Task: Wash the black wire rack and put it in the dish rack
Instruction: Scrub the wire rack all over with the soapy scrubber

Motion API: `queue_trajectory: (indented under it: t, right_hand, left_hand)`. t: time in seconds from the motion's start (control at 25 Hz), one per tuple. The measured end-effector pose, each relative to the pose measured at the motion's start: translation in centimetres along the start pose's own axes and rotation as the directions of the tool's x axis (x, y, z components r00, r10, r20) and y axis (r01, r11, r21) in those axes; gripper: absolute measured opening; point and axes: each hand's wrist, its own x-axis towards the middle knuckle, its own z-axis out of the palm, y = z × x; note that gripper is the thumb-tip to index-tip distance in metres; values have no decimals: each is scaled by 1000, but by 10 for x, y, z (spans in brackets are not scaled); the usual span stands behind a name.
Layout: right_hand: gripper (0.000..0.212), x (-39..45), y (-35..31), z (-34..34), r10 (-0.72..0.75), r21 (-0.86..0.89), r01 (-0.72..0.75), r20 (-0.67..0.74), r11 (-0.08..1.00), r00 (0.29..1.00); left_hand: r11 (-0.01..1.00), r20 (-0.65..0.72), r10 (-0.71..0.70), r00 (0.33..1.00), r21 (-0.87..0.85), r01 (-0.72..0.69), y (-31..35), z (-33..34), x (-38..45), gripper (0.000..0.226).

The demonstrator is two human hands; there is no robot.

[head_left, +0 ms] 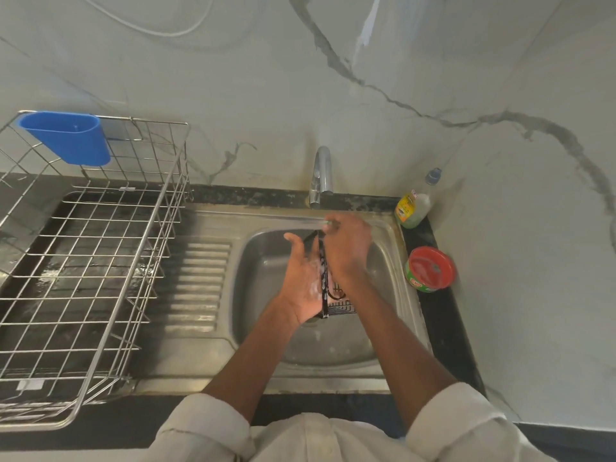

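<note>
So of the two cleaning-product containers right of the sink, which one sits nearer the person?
The round green tub with the red lid, on the black counter strip beside the basin. The clear bottle with the yellow label stands farther back, in the corner against the wall.

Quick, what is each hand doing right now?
Left hand: open, soapy palm flat against the black wire rack over the sink.
Right hand: on the rack's other side; whether it grips cannot be told.

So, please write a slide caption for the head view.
Both hands wash the soapy black rack over the sink.
</note>
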Motion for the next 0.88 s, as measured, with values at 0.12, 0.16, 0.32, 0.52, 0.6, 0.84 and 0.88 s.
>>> queue_trajectory:
  t: [0.12,0.16,0.32,0.52,0.6,0.84,0.88]
  right_hand:
    - [32,-6,0,0,-120,-6,122,133,993,984]
    - [34,-3,4,-5,-92,-62,100,121,993,988]
    - [37,-11,10,-13,-130,-176,143,85,974,988]
    - [22,-16,27,-16,-120,-297,101,-48,950,992]
    - [23,-21,26,-19,-111,-275,108,5,956,994]
    - [18,-21,19,-26,-120,-229,135,76,964,990]
    - [16,-24,14,-23,-169,-228,191,114,955,979]
  left_hand:
    - [1000,-29,-24,999,-3,24,-2,4,-2,115]
    - [1000,-33,-30,999,3,30,0,4,-3,121]
    - [1000,-72,-4,997,23,6,-1,7,-2,115]
    - [999,-125,2,992,44,4,-5,9,0,108]
    - [999,-141,-1,990,41,7,-5,8,1,108]
    - [995,-90,14,996,96,-6,-1,7,-1,113]
    - [995,-108,17,994,95,-6,-1,10,-4,108]
